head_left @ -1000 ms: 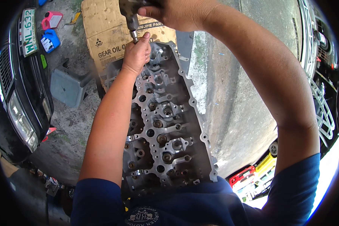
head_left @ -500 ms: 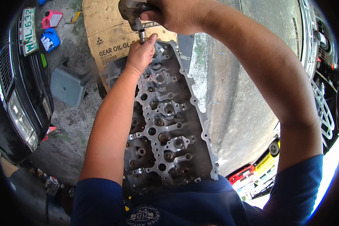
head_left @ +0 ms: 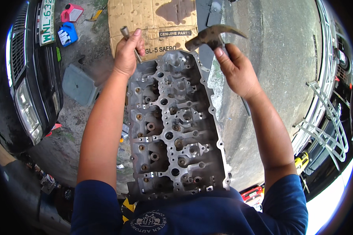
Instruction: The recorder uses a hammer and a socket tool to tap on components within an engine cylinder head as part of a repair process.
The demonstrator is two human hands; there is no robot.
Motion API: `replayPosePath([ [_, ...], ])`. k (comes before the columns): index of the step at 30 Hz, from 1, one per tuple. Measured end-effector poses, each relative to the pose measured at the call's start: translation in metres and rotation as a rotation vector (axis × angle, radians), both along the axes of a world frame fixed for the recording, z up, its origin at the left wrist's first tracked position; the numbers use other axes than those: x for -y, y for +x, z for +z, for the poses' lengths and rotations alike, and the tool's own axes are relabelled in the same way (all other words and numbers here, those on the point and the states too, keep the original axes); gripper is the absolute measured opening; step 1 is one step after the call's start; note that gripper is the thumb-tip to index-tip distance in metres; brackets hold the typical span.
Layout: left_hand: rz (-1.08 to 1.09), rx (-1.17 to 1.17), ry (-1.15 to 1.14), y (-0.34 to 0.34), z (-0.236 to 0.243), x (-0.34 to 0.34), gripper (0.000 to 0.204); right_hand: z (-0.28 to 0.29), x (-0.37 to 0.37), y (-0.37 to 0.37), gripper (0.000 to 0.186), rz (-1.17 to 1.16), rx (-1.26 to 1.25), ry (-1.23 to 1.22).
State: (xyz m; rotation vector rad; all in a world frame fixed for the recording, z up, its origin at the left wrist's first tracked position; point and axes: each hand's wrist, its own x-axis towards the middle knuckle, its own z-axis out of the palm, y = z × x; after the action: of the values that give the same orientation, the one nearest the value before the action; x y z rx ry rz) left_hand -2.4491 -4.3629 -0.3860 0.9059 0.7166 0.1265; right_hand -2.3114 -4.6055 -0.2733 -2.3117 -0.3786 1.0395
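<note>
A claw hammer point(head_left: 208, 38) is gripped near its head by my right hand point(head_left: 239, 72), held off the far right corner of an engine cylinder head point(head_left: 166, 113). Its handle runs down behind my wrist. In my left hand point(head_left: 127, 56) is a slim metal tube-like tool point(head_left: 125, 32), tilted, its lower end close to the far left edge of the cylinder head. The grey casting stretches from my waist away from me, with rows of bores, bolt holes and valve-spring pockets showing on its upper face.
Beyond the casting lies an oil-stained cardboard sheet point(head_left: 135, 19). To the left are a grey plastic stool point(head_left: 78, 84), a blue jug point(head_left: 68, 33), a pink jug point(head_left: 71, 13) and a black vehicle's front point(head_left: 31, 78). A metal ladder-like frame point(head_left: 325, 117) stands at right.
The hammer has come away from the metal tool, moving right and nearer. My left hand has lifted the tool leftward off the casting's far end. The view has shifted too.
</note>
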Motion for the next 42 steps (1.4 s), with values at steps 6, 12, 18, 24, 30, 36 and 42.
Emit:
replayPosePath([
  [6,-0.004,0.074,-0.221,0.016,-0.005,0.032,0.044,-0.013,0.002,-0.026,0.046,0.006,-0.078,-0.189],
  [12,-0.028,-0.094,-0.127,0.024,-0.023,0.061,0.05,-0.01,-0.012,-0.016,0.044,0.094,0.066,-0.144],
  [18,-0.032,-0.132,-0.117,0.023,-0.032,0.069,0.049,-0.004,-0.029,0.013,0.047,0.166,0.09,-0.157],
  [24,-0.011,-0.154,-0.128,0.024,-0.034,0.07,0.049,-0.007,-0.05,0.031,0.048,0.288,0.254,-0.057],
  [30,-0.033,-0.179,-0.095,0.028,-0.034,0.077,0.049,0.013,-0.092,0.055,0.048,0.441,0.299,-0.075],
  [36,-0.086,-0.184,-0.084,0.024,-0.039,0.075,0.05,0.006,-0.112,0.055,0.043,0.614,0.418,0.179],
  [42,-0.079,-0.201,-0.079,0.026,-0.04,0.077,0.048,0.01,-0.12,0.056,0.041,0.657,0.188,-0.056],
])
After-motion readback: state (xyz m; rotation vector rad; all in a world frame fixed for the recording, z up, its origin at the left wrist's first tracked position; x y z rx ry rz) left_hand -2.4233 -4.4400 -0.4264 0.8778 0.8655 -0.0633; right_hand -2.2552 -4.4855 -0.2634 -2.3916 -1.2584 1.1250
